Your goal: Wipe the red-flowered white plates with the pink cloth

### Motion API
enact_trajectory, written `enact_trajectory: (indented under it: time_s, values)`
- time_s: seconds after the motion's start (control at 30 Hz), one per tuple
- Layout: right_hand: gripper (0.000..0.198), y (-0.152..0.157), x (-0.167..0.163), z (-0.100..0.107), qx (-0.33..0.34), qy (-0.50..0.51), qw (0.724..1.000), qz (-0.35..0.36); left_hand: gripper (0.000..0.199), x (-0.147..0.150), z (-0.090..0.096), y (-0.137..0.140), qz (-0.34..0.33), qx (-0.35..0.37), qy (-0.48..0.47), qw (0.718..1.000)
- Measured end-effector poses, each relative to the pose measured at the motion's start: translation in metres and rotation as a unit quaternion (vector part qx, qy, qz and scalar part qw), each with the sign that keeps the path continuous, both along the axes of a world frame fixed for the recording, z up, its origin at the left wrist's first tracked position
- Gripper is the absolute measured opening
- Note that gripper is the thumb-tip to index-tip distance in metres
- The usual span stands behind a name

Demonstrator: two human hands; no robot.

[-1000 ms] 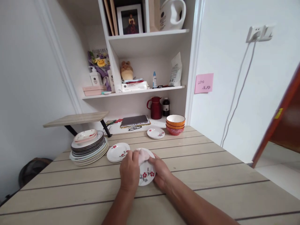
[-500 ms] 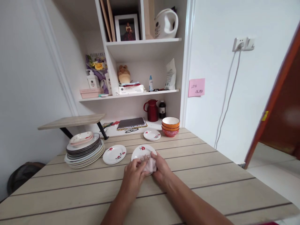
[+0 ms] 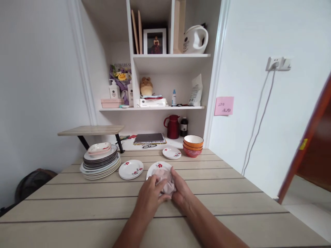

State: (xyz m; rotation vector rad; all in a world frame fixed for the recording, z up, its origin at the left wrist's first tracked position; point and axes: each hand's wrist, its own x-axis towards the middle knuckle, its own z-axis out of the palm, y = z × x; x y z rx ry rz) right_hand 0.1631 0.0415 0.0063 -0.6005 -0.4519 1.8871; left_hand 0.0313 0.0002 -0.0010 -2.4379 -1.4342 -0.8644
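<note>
A white plate with red flowers (image 3: 159,166) is between my hands over the table. On its near part lies a bunched pale pink cloth (image 3: 168,182), which covers much of the plate. My left hand (image 3: 151,193) is closed on the cloth, with its fingers bent over the plate's left side. My right hand (image 3: 182,189) grips the plate's right edge, its thumb along the rim and the other fingers hidden beneath. Left of it on the table lie small flowered plates (image 3: 126,165), stacked. Farther back is another small flowered plate stack (image 3: 169,152).
At the left stands a tall stack of plates (image 3: 100,165), topped by pinkish dishes (image 3: 99,147), near a raised wooden stand (image 3: 90,130). Stacked orange and red bowls (image 3: 192,151) stand at the back right. Behind are a laptop (image 3: 148,137), glasses (image 3: 149,146) and a red jug (image 3: 172,127).
The cloth is spread wider over the plate, and my left hand has shifted slightly down. The camera view has tilted up and turned a little left.
</note>
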Motion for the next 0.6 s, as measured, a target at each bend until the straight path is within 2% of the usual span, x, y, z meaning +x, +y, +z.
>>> enact_trajectory:
  time_s: [0.17,0.3,0.47,0.6]
  values:
    - [0.043,-0.006,-0.004,-0.003,0.012,-0.02,0.999,0.035,0.04,0.007,0.003,-0.003,-0.009,0.063,0.003,0.998]
    - [0.038,-0.009,-0.01,-0.001,0.012,-0.017,0.998,0.052,0.038,0.007,0.003,-0.001,0.028,0.107,0.012,0.994]
    - [0.038,-0.007,-0.011,0.001,0.007,-0.012,0.999,0.03,0.046,0.002,-0.002,0.003,0.088,0.09,0.026,0.992]
    - [0.043,-0.002,-0.006,-0.002,0.007,-0.015,1.0,0.02,0.041,0.0,-0.005,0.002,0.098,0.068,0.021,0.993]
